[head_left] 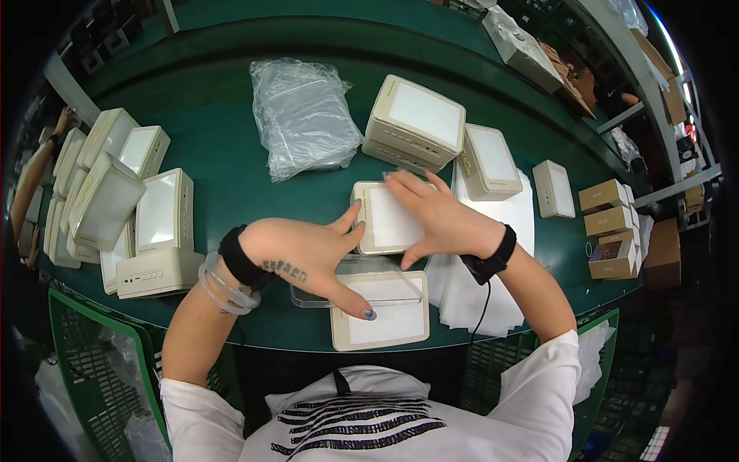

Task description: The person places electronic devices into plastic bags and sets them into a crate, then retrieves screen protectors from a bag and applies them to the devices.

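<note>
Nearest me lies a cream panel (381,319) under a clear tray (362,291); beyond, both hands, left hand (304,254) and right hand (443,219), spread open flat, frame the square cream unit (389,219) on the green bench (223,177)—press evenly, edges square.

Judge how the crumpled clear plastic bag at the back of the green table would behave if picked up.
The crumpled clear plastic bag looks thin and wrinkled, so it would probably sag and fold rather than hold shape. A pale boxy form shows through it, so it may weigh more than an empty bag. Its glossy film could slip on the green table.
</note>
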### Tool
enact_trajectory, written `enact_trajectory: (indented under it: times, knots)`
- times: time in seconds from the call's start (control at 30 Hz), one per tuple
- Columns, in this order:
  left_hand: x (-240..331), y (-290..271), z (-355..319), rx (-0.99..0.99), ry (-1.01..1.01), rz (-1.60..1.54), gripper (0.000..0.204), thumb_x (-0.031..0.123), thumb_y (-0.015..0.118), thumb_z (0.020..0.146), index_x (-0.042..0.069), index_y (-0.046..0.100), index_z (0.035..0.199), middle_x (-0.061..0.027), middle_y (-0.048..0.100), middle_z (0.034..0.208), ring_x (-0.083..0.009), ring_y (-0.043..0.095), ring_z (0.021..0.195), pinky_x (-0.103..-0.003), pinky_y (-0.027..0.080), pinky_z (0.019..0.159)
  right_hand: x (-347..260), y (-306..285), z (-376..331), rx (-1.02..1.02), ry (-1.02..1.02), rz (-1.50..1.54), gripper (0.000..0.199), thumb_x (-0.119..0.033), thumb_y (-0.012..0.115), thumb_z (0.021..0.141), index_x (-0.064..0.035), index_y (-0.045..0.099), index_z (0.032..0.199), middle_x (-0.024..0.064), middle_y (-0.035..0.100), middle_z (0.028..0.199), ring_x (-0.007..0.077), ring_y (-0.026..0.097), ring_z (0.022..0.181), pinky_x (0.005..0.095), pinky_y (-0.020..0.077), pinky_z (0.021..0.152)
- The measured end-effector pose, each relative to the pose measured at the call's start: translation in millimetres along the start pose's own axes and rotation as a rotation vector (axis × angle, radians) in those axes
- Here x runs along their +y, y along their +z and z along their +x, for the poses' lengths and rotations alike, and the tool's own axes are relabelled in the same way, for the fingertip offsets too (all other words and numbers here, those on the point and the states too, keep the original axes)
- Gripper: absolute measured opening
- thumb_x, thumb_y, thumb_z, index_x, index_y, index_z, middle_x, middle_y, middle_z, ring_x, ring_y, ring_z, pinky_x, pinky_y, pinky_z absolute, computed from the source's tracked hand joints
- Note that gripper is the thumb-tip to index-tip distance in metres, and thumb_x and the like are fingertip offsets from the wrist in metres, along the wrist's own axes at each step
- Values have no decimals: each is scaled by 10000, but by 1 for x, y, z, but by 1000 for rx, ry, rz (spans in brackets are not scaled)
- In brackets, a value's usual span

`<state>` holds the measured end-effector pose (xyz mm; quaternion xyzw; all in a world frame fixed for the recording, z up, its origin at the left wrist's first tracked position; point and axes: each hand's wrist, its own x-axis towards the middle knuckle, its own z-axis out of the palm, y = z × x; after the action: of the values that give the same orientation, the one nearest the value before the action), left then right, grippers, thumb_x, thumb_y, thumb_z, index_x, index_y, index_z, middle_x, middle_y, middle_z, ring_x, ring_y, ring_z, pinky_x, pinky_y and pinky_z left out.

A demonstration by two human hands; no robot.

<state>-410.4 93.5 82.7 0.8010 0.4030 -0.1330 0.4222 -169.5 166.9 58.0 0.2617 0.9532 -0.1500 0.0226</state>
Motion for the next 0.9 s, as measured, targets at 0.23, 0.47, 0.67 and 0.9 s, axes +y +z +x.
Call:
enact_trajectory:
  times: [0.23,0.47,0.67,0.9]
  knots:
    - [3,-15,14,-163,-62,118,1293,817,518,646,-212,173,1349,-405,119,1426,-367,601,985,-299,472,863,36,-4,-20,-165,109,77,1150,-345,834,580,4,163,1446,216,101,1524,346,125,1414,471,166,1133]
    - [13,-22,29,-295,-142,157,1314,836,500,639,-233,176,1331,-435,177,1381,-377,610,941,-316,475,844,41,5,-23,-84,108,234,1151,-172,853,529,0,175,1444,221,132,1515,350,137,1408,352,250,1120]
    - [25,-12,19,-260,-232,51,1342,859,495,615,-245,198,1319,-391,157,1427,-361,621,928,-317,480,845,23,-10,-26,-103,98,194,1147,-151,850,529,7,175,1443,233,147,1507,365,158,1399,355,256,1117]
    - [47,39,-51,311,124,-1,1149,599,706,649,-160,227,1366,-324,296,1365,-325,515,1103,-366,431,916,-21,-9,-74,117,189,-76,985,-135,805,651,16,228,1435,245,267,1469,346,274,1368,384,278,1104]
